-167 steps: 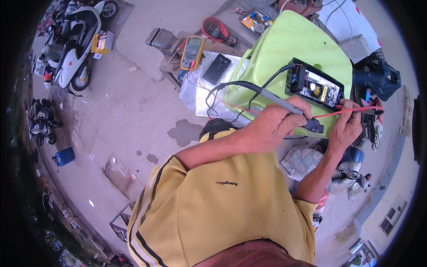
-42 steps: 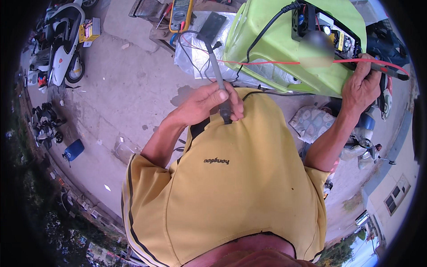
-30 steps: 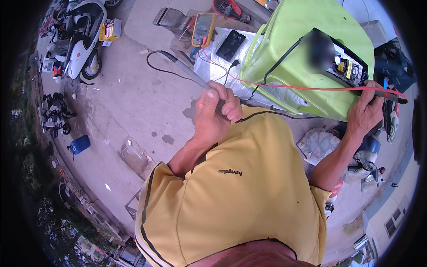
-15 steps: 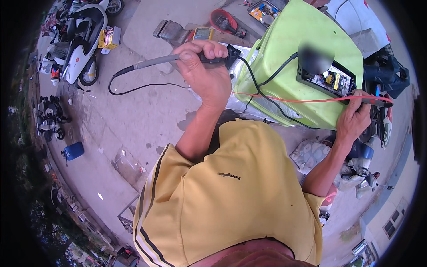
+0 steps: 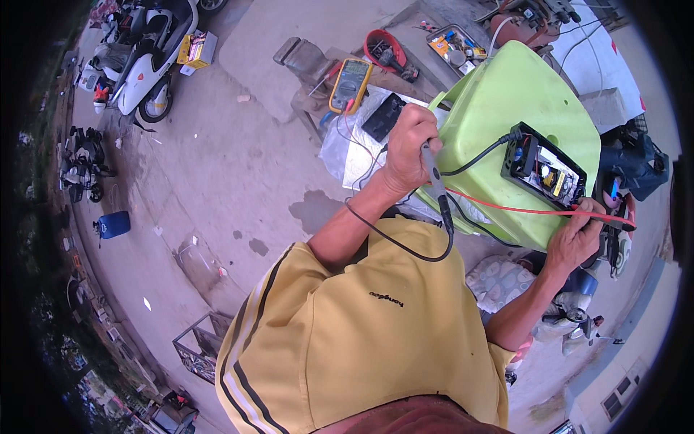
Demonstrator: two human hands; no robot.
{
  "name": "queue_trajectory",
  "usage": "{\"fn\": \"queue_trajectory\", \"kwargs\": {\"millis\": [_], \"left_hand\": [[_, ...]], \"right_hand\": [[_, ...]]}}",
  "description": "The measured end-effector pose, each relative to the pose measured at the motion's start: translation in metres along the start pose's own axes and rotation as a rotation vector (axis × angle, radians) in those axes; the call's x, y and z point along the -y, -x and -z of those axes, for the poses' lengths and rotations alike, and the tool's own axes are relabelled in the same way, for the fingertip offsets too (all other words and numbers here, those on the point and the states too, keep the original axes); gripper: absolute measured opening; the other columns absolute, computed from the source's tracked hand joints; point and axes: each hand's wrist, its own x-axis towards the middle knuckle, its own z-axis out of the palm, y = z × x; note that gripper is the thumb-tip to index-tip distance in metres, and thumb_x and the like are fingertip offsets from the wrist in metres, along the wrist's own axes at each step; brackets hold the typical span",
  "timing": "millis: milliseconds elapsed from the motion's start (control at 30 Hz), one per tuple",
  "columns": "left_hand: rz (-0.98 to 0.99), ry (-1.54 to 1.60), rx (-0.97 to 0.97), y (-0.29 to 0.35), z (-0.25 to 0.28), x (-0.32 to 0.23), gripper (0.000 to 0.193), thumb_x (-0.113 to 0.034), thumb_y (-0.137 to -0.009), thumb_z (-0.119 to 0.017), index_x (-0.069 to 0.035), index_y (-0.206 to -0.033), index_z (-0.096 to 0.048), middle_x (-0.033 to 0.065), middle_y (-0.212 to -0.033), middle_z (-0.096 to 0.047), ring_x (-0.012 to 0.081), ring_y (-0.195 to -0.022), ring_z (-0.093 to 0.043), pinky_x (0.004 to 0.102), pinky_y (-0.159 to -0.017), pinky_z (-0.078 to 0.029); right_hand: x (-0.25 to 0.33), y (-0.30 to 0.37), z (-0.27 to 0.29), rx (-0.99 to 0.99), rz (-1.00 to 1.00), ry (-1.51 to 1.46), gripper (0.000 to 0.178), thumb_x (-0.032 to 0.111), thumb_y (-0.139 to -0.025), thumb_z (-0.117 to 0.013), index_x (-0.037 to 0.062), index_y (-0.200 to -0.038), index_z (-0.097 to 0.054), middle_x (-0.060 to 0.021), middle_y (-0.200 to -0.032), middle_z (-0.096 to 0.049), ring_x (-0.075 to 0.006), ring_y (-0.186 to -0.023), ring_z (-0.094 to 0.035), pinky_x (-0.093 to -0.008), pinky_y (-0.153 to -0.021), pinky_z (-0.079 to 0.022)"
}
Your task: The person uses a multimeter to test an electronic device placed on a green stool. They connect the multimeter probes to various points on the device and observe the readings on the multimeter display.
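Observation:
My left hand [image 5: 410, 148] is wrapped around the grey and black test probe [image 5: 436, 179], whose cable end hangs down and loops in front of my shirt. The probe's tip is hidden in the fist. At the right, my right hand [image 5: 576, 240] pinches the red-leaded test probe [image 5: 616, 223] beside the lower right corner of an open black charger case [image 5: 522, 171]. A circuit board [image 5: 551, 181] shows inside the case, which lies on a green plastic stool [image 5: 486, 116]. A yellow multimeter [image 5: 350, 85] stands beyond my left hand, with its leads plugged in.
A flat black box [image 5: 383, 118] sits left of the stool. Farther back are a bench vise [image 5: 303, 64], a red bowl [image 5: 385, 49] with parts, and a tray of small items [image 5: 455, 49]. A white scooter [image 5: 148, 61] and a blue jug [image 5: 112, 225] stand at the left.
My left hand has swung right with its probe, which has turned from pointing sideways to hanging downward. The multimeter shows more fully now. My right hand stays by the case; the whole view has shifted.

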Motion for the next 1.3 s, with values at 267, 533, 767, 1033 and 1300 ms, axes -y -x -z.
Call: {"fn": "queue_trajectory", "kwargs": {"millis": [267,533,767,1033,1300], "left_hand": [[0.148,-0.015,0.031,0.000,0.009,0.000,0.007,-0.009,-0.107,-0.049,-0.002,-0.105,-0.046,0.0093,-0.086,-0.051,0.0205,-0.074,-0.050,0.0340,-0.067,-0.045],[1.115,0.676,-0.114,0.022,0.075,-0.035,0.030,-0.032,-0.110,-0.050,-0.006,-0.096,-0.044,0.0037,-0.076,-0.041,0.0126,-0.066,-0.040,0.0288,-0.059,-0.038],[1.284,0.731,-0.112,0.082,0.117,-0.063,0.036,-0.039,-0.109,-0.049,-0.007,-0.094,-0.043,0.0024,-0.072,-0.037,0.0154,-0.065,-0.039,0.0319,-0.062,-0.037],[1.533,0.959,-0.026,0.107,0.152,-0.089,0.033,-0.036,-0.109,-0.051,-0.008,-0.092,-0.044,0.0022,-0.070,-0.037,0.0152,-0.061,-0.038,0.0315,-0.056,-0.036],[1.687,0.747,0.197,0.104,0.156,-0.099,0.034,-0.035,-0.109,-0.052,-0.008,-0.090,-0.046,0.0012,-0.071,-0.041,0.0130,-0.061,-0.040,0.0282,-0.056,-0.037]], "right_hand": [[-0.002,-0.001,-0.001,-0.007,0.049,-0.021,0.027,0.026,-0.107,-0.056,0.0006,-0.103,-0.062,-0.0128,-0.090,-0.067,-0.0239,-0.073,-0.065,-0.0358,-0.068,-0.053],[0.000,-0.002,-0.001,-0.009,0.041,-0.023,0.026,0.026,-0.107,-0.057,0.0008,-0.102,-0.063,-0.0138,-0.086,-0.067,-0.0244,-0.069,-0.064,-0.0364,-0.065,-0.052],[0.001,-0.002,-0.001,-0.021,0.058,0.013,0.024,0.024,-0.107,-0.057,0.0010,-0.104,-0.064,-0.0148,-0.084,-0.067,-0.0242,-0.068,-0.064,-0.0358,-0.063,-0.052],[-0.003,-0.001,-0.001,-0.016,0.069,-0.009,0.025,0.025,-0.107,-0.058,0.0006,-0.105,-0.063,-0.0147,-0.085,-0.067,-0.0235,-0.070,-0.064,-0.0355,-0.064,-0.052],[-0.002,-0.002,-0.001,-0.007,0.054,-0.044,0.026,0.025,-0.107,-0.058,0.0004,-0.105,-0.064,-0.0132,-0.085,-0.067,-0.0205,-0.071,-0.062,-0.0341,-0.065,-0.052]]}}
